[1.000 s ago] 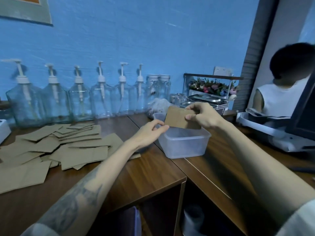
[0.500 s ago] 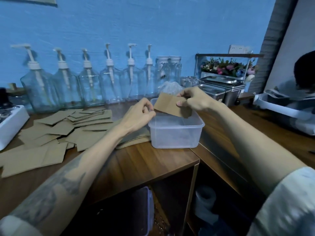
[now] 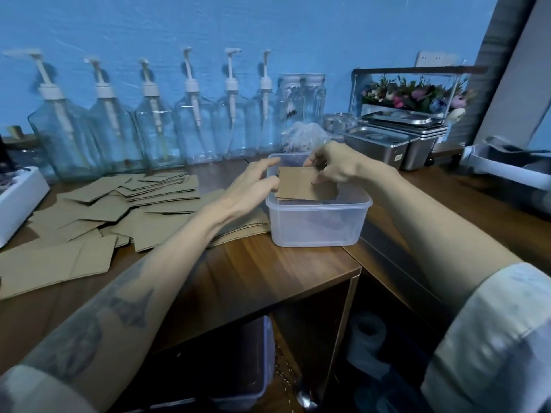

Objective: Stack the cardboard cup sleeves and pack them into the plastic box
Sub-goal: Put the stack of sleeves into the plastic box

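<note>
Now right hand [image 3: 334, 166] fingers pinching sleeve [image 3: 304, 186] over plastic box [image 3: 316, 225]; left hand [image 3: 253, 186] fingers straight, touching its edge

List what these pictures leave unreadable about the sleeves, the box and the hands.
1. Sleeve count in the box: head view; the sleeves lie edge-on, part covered by the right hand.
2. Box floor: head view; frosted wall and sleeves hide it.
3. Left hand contact with the sleeves: head view; its fingertips end at their edge, touch unclear.
4. Loose pile size: head view; it overlaps, the left arm covers part, the frame edge cuts it.
</note>
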